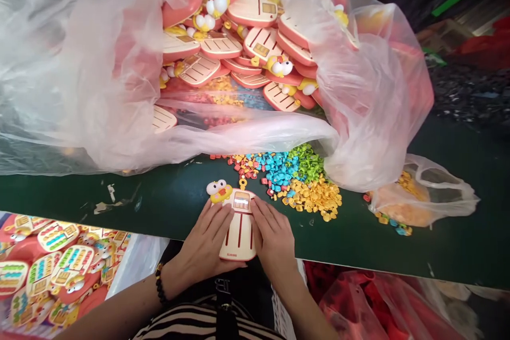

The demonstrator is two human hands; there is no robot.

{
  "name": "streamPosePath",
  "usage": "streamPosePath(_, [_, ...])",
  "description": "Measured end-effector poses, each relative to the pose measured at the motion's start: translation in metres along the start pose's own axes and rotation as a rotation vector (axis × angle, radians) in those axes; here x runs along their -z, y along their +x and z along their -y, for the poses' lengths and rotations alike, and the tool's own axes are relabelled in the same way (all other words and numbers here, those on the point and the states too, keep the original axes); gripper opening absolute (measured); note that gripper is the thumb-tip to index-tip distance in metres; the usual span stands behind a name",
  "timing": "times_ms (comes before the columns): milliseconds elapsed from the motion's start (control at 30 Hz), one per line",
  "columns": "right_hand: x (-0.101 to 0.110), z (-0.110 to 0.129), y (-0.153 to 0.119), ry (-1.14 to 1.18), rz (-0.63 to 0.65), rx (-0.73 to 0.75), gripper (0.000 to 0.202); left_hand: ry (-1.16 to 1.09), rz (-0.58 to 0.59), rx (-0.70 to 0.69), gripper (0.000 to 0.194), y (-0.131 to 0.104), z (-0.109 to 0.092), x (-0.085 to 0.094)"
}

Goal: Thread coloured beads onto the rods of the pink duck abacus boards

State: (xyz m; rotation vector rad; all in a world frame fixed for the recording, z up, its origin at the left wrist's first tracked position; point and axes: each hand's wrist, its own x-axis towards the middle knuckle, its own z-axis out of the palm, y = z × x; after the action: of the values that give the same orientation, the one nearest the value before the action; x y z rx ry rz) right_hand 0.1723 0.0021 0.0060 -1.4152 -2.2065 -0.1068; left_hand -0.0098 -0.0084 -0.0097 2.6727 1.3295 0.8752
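A cream toy board with a red rim (240, 231), long slots, a small window and a yellow duck head with big white eyes lies at the table's front edge. My left hand (207, 239) holds its left side, fingers over the rim. Against its right side my right hand (274, 231) is wrapped, fingertips near the window. Just beyond are heaps of small pieces: blue (279, 167), green (308, 162), yellow (316, 196) and some red ones.
A large clear plastic bag (255, 130) full of similar boards spans the dark green table (358, 239). A small bag (430, 191) of pieces is at right. Boards with coloured pieces (59, 271) fill a container at lower left. Red material (370, 303) is at lower right.
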Motion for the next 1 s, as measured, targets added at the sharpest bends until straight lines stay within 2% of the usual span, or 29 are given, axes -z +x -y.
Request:
streamPosePath(67, [0.003, 0.009, -0.009, 0.001, 0.001, -0.010, 0.037, -0.023, -0.041, 0.048, 0.084, -0.002, -0.002, -0.001])
streamPosePath(167, [0.002, 0.025, -0.012, 0.030, 0.040, 0.006, 0.046, -0.092, -0.069, 0.059, 0.070, -0.003, -0.001, 0.000])
streamPosePath(267, [-0.004, 0.037, -0.001, 0.112, 0.121, 0.079, 0.056, -0.191, -0.125, 0.019, 0.059, -0.006, 0.004, 0.004])
streamPosePath(367, [-0.005, 0.040, 0.017, 0.237, 0.184, 0.118, 0.066, -0.232, -0.181, 0.007, 0.066, -0.010, 0.007, 0.008])
streamPosePath(467, [0.003, 0.023, 0.031, 0.423, 0.196, 0.163, 0.063, -0.189, -0.171, 0.038, 0.080, -0.012, 0.008, 0.010])
streamPosePath(533, [0.008, 0.002, 0.039, 0.420, 0.110, 0.109, 0.048, -0.146, -0.111, 0.055, 0.089, -0.012, 0.007, 0.010])
streamPosePath(600, [0.008, -0.022, 0.048, 0.212, -0.019, -0.009, 0.033, -0.127, -0.026, 0.053, 0.096, -0.010, 0.006, 0.010])
streamPosePath(667, [0.003, -0.042, 0.056, 0.002, 0.010, -0.026, 0.026, -0.143, 0.037, 0.048, 0.101, -0.007, 0.006, 0.008])
streamPosePath(733, [-0.003, -0.053, 0.063, -0.105, 0.079, 0.023, 0.024, -0.172, 0.060, 0.056, 0.105, -0.005, 0.006, 0.007])
streamPosePath(833, [-0.006, -0.054, 0.066, -0.090, 0.066, 0.070, 0.022, -0.186, 0.055, 0.084, 0.106, -0.005, 0.006, 0.004])
streamPosePath(933, [0.001, -0.044, 0.059, 0.043, -0.045, 0.007, 0.020, -0.174, 0.047, 0.074, 0.103, -0.007, 0.007, 0.003])
streamPosePath(1000, [0.005, -0.037, 0.048, 0.104, -0.061, -0.019, 0.019, -0.161, 0.050, 0.067, 0.103, -0.008, 0.007, 0.002])
